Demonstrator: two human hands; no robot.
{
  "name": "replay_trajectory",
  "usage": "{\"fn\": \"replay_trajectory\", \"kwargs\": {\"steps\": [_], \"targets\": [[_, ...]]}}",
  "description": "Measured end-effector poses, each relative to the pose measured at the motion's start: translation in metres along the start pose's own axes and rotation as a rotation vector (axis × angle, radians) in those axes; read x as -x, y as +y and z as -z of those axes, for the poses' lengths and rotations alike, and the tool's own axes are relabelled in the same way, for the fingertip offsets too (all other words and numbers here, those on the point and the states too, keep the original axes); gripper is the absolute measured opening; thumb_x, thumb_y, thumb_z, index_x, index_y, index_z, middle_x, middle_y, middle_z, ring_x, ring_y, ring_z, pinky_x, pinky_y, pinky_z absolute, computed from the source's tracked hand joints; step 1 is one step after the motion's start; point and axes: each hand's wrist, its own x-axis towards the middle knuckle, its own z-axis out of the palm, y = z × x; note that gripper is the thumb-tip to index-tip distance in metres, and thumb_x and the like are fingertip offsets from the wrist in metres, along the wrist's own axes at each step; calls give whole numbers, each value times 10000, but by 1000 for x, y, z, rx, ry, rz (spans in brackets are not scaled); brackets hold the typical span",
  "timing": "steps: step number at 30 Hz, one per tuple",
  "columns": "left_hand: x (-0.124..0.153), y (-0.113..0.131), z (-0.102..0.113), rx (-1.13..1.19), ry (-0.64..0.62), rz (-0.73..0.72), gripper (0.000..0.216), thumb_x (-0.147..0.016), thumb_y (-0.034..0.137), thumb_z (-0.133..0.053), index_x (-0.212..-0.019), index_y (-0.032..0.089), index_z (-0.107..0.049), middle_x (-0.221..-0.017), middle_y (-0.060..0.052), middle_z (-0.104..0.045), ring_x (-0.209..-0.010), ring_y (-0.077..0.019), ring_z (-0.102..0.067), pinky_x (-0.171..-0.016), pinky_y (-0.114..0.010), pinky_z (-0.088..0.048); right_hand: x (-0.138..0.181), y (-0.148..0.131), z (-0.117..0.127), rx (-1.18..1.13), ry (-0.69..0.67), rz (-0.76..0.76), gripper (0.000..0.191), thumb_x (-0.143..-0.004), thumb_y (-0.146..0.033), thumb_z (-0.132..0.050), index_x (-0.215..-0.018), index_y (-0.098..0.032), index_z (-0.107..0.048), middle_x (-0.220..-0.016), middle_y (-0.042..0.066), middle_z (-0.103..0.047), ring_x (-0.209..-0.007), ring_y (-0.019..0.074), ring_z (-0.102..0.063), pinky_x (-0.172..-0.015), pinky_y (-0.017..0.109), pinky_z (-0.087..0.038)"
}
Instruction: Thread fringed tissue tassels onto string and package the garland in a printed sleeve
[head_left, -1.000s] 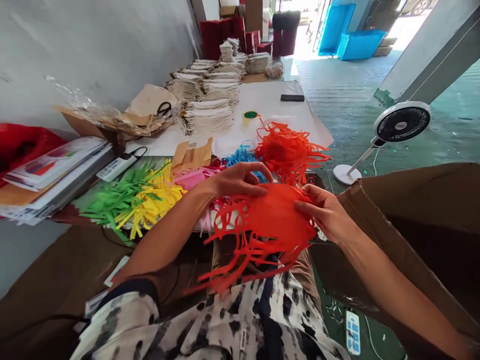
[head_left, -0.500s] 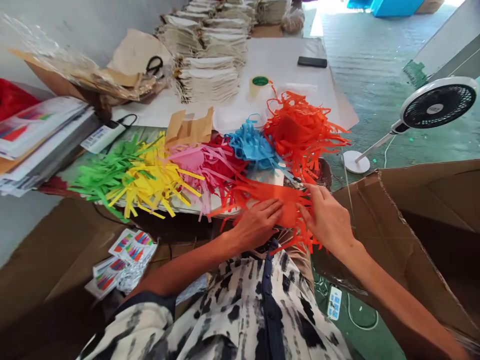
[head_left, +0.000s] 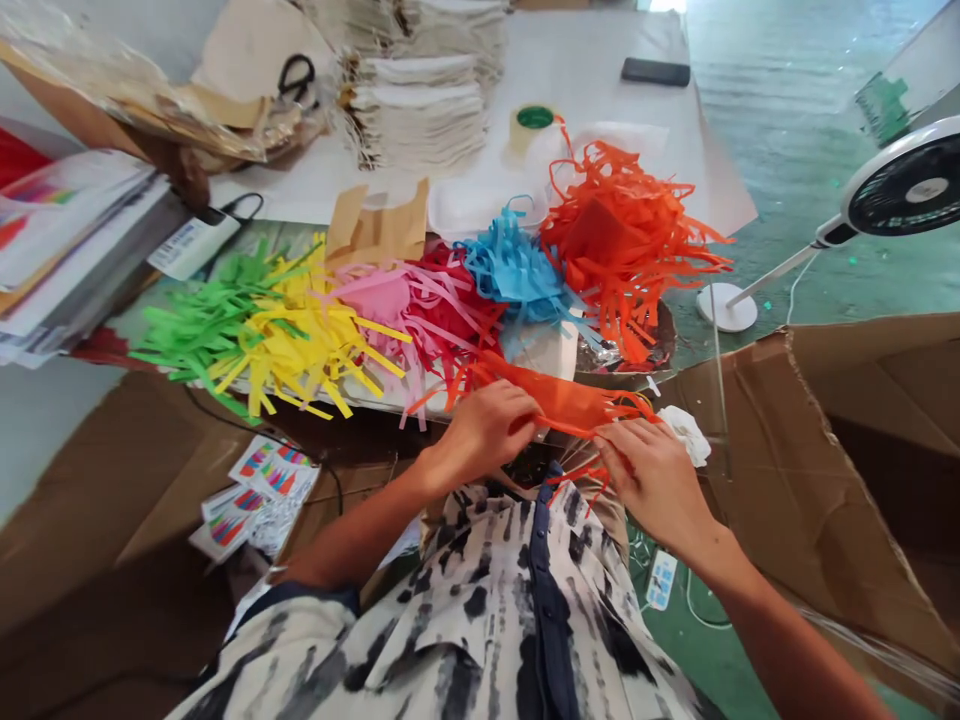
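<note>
Between my two hands, just off the table's front edge, stretches an orange fringed tissue-paper sheet. My left hand pinches its left end, fingers curled in. At the other end my right hand has thumb and fingers closed on the paper. Loose orange strips hang below, over my lap. Beyond the hands lies a bigger heap of orange fringed paper. To its left sit blue fringe, dark red and pink fringe, yellow fringe and green fringe.
Stacks of pale bundles stand at the back, near a tape roll and a phone-like black object. A white fan is at the right. Cardboard boxes flank me. Scissors lie back left.
The orange sheet, which lay flat under my hands, is now lifted and held by its near edge between them. A crumpled white piece shows beside my right hand. The view has shifted slightly.
</note>
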Motion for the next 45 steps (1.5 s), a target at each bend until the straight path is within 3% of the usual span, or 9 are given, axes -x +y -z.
{"fn": "replay_trajectory", "kwargs": {"steps": [6,14,19,31,34,36,38,41,45], "targets": [[-8,2,2,-31,102,232,86,-949,209,-660,-890,204,-722,-873,-23,-739,-885,-203,-658,-802,-337,-483,-23,-10,-8,171,-32,-248,284,-1071,-335,-515,-871,-197,-661,-784,65,-736,-712,222,-647,-659,334,-306],[-24,-1,-7,-359,60,350,186,-1005,325,-595,-948,205,-725,-781,-48,-674,-743,-215,-659,-641,-324,-379,-43,-19,-6,401,-265,-542,425,-1102,-529,-443,-1020,-195,-692,-846,109,-786,-696,245,-668,-606,327,-161],[-29,0,-8,-428,19,345,143,-980,310,-632,-926,200,-705,-790,-56,-694,-783,-234,-698,-633,-328,-370,-51,-15,-3,427,-342,-577,464,-1095,-571,-449,-1022,-191,-705,-850,115,-791,-706,248,-684,-608,325,-165],[-29,2,-15,-497,41,333,155,-1004,297,-595,-902,207,-669,-762,-57,-668,-802,-240,-665,-648,-347,-368,-63,-19,-1,440,-356,-616,492,-1093,-568,-438,-987,-192,-738,-866,136,-792,-753,266,-713,-609,334,-191],[-29,1,-18,-492,70,257,124,-1012,261,-593,-996,186,-690,-865,-85,-704,-893,-265,-652,-731,-366,-423,-63,-23,-2,472,-313,-619,491,-1085,-564,-444,-976,-180,-730,-809,142,-768,-690,260,-679,-606,335,-201],[-29,-1,-19,-476,139,170,193,-1022,217,-574,-1168,173,-691,-1070,-123,-730,-1019,-287,-642,-846,-399,-450,-60,-23,-4,497,-213,-570,432,-1075,-518,-480,-999,-165,-717,-808,145,-754,-695,265,-663,-610,339,-243],[-30,-2,-20,-461,191,60,281,-1048,194,-538,-1297,208,-666,-1248,-127,-712,-1146,-291,-620,-958,-431,-439,-54,-22,-4,515,-52,-448,327,-1066,-405,-515,-1077,-146,-714,-954,177,-772,-831,297,-684,-663,365,-344],[-31,-2,-18,-464,140,-112,247,-1088,220,-496,-1215,267,-702,-1259,-72,-728,-1235,-273,-594,-1085,-470,-384,-41,-20,-5,463,130,-157,282,-1056,-230,-519,-1261,-173,-705,-1325,176,-736,-1195,337,-653,-919,462,-456],[-32,1,-14,-462,19,-165,292,-1110,226,-445,-1067,254,-733,-1100,-45,-773,-1252,-275,-592,-1154,-529,-317,-17,-14,-12,315,34,196,355,-1060,-134,-498,-1310,-254,-719,-1334,65,-772,-1332,274,-638,-1206,515,-369]]}}
